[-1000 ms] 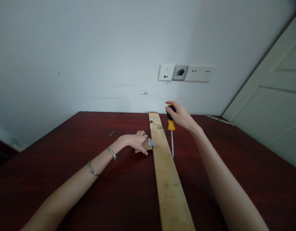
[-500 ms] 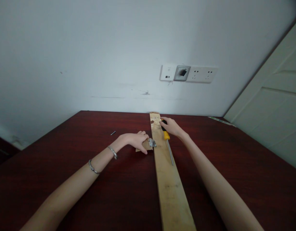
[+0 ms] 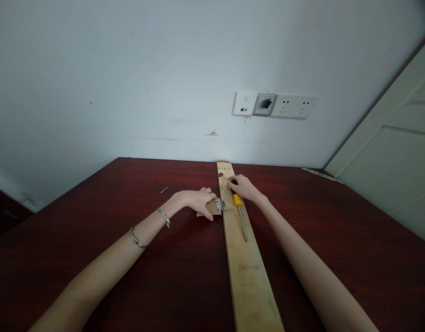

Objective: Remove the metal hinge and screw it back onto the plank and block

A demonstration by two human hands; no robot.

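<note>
Closed around the handle, the right hand [image 3: 246,187] is wrapped on a yellow-and-black screwdriver [image 3: 238,201], which is held above or against a long pale board [image 3: 250,286]; whether contact is made cannot be told. Its shaft is pointed toward the viewer and slightly rightward, with its long axis set nearly along the board's own length. By the left hand [image 3: 197,201], a brown piece [image 3: 214,210] is held down, thumb along the near edge and fingers toward the far one. Beside it, at the board's left edge, a metal hinge [image 3: 218,204] is seen. Both forearms are stretched forward (the left is ringed by two bracelets [image 3: 138,238]). Beneath everything, a dark red tabletop [image 3: 171,281] is spread, a small metal pin [image 3: 164,190] laid on its left. Behind, a pale wall [image 3: 146,69] is fitted with socket plates [image 3: 293,106]; at right, a panelled door [image 3: 399,170] is seen.
</note>
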